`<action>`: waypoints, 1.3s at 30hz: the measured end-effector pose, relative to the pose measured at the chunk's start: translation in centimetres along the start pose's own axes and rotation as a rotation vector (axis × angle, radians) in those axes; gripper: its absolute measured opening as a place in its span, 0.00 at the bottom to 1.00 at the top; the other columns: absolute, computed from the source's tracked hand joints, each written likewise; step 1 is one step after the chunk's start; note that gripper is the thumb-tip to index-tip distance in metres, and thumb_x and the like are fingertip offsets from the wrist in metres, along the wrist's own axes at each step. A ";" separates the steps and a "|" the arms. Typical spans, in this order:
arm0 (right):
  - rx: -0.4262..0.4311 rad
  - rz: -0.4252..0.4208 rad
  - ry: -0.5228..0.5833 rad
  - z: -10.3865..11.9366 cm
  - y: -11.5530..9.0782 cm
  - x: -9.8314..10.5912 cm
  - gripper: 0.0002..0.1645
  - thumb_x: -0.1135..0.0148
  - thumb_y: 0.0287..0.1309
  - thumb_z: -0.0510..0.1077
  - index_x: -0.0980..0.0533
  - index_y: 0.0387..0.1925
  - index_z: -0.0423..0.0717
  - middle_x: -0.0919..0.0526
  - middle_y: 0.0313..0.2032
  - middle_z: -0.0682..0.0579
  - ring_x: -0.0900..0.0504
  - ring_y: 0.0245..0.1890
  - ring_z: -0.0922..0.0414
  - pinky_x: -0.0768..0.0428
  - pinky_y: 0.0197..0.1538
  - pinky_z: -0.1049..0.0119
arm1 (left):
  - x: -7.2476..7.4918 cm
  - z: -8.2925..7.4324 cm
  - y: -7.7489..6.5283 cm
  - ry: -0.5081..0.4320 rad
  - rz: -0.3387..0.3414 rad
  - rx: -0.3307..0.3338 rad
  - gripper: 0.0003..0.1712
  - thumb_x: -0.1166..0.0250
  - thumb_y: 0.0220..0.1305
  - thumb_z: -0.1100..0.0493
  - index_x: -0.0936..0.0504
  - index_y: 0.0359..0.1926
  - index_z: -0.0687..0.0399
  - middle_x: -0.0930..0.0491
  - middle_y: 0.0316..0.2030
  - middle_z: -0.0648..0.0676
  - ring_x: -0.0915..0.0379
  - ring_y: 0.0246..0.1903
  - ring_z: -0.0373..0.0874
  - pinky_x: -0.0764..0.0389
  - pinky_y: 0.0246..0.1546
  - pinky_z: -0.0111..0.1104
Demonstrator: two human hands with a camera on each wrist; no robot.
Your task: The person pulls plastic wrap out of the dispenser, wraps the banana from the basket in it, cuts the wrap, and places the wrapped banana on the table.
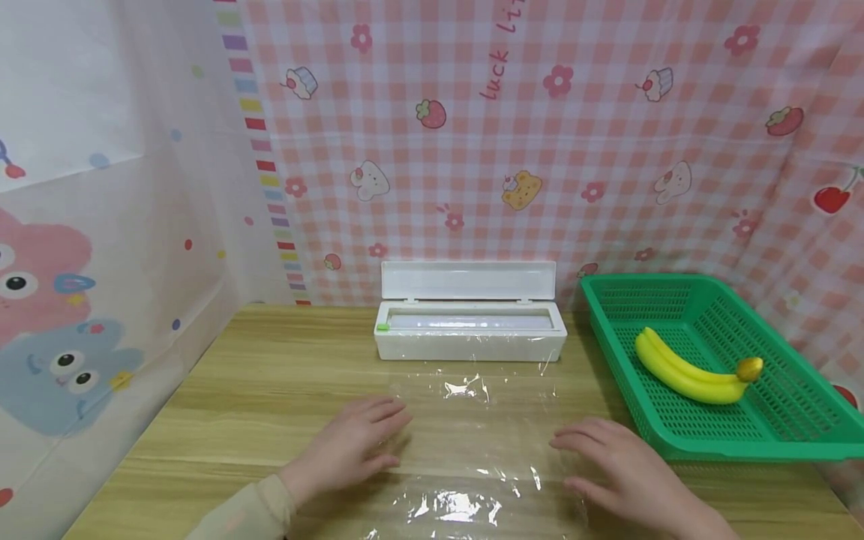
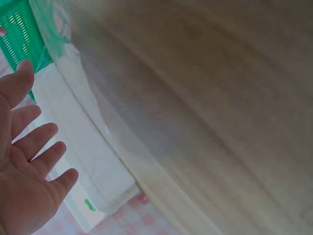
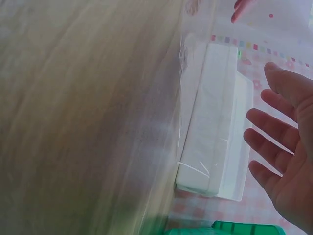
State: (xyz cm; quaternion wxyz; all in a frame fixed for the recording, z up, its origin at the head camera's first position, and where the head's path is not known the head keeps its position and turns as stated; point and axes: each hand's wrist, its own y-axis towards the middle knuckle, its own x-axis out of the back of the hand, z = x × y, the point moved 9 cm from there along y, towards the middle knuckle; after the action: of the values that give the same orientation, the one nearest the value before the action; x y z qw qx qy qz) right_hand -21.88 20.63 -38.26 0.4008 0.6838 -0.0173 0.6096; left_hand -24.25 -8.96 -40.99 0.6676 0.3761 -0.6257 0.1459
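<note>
A sheet of clear plastic wrap (image 1: 459,506) lies over the wooden table, running forward to the white wrap dispenser box (image 1: 469,346), whose lid (image 1: 469,280) stands up. My left hand (image 1: 354,442) hovers by the sheet's left edge, its fingers apart and holding nothing. Opposite it, my right hand (image 1: 617,469) is by the right edge, also with nothing in it. Both wrist views show the fingers loosely spread, the left hand (image 2: 32,156) and the right hand (image 3: 283,137) alike. Whether a fingertip touches the film, I cannot tell.
A green plastic basket (image 1: 682,442) stands at the right with yellow bananas (image 1: 688,379) inside it. Behind the box hangs a pink checked cloth (image 1: 466,150). A pale cloth with cartoon figures (image 1: 169,247) lines the left side. The wooden table (image 1: 290,375) extends left of the film.
</note>
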 end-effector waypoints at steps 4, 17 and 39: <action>-0.013 -0.007 -0.005 -0.4 0.1 -0.1 0.30 0.21 0.41 0.50 0.19 0.50 0.52 0.18 0.51 0.58 0.21 0.52 0.53 0.47 0.68 0.77 | -0.9 -0.1 0.0 0.002 0.056 -0.012 0.41 0.28 0.57 0.44 0.27 0.66 0.60 0.28 0.64 0.62 0.35 0.65 0.59 0.36 0.67 0.54; -0.010 -0.021 -0.039 -1.0 0.2 0.3 0.30 0.23 0.43 0.52 0.19 0.52 0.51 0.18 0.52 0.57 0.21 0.53 0.52 0.38 0.65 0.65 | -3.0 0.1 -0.3 -0.019 0.192 -0.030 0.41 0.30 0.58 0.41 0.27 0.67 0.58 0.30 0.66 0.61 0.36 0.66 0.59 0.35 0.66 0.54; -0.045 -0.135 -0.094 -3.4 1.8 5.9 0.39 0.56 0.69 0.70 0.20 0.54 0.43 0.18 0.52 0.48 0.22 0.53 0.48 0.49 0.72 0.74 | -3.5 1.1 -0.3 -0.058 0.198 -0.023 0.41 0.32 0.59 0.38 0.23 0.62 0.64 0.27 0.62 0.65 0.32 0.62 0.60 0.29 0.63 0.48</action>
State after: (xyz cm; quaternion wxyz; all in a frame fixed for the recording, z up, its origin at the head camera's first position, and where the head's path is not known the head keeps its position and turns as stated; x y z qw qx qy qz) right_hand -24.05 24.14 -32.52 0.4551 0.7019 -0.0035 0.5479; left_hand -25.45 -8.90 -44.42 0.6358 0.3089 -0.6804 0.1933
